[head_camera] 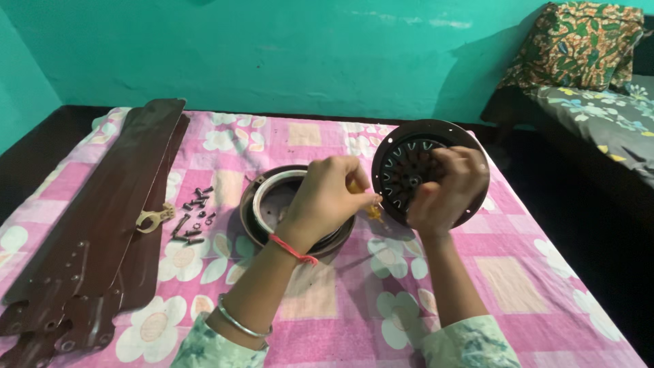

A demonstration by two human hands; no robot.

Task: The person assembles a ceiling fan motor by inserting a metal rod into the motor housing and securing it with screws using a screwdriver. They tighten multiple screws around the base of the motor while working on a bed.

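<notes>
A bed under a pink floral sheet (518,272) carries stacked brown fan blades (102,225), loose dark screws (194,215), a brass bracket (153,218), and what looks like a round motor housing (259,204).

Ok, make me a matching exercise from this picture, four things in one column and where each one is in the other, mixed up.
Things:
1. dark round slotted fan motor disc
2. brown wooden fan blades
3. small black screws
4. round brown metal fan housing

Places:
A. stacked along the cloth's left edge
B. propped on edge under the right hand
C. flat behind the left hand
D. scattered between blades and housing

Pairs: 1-B, 2-A, 3-D, 4-C
</notes>
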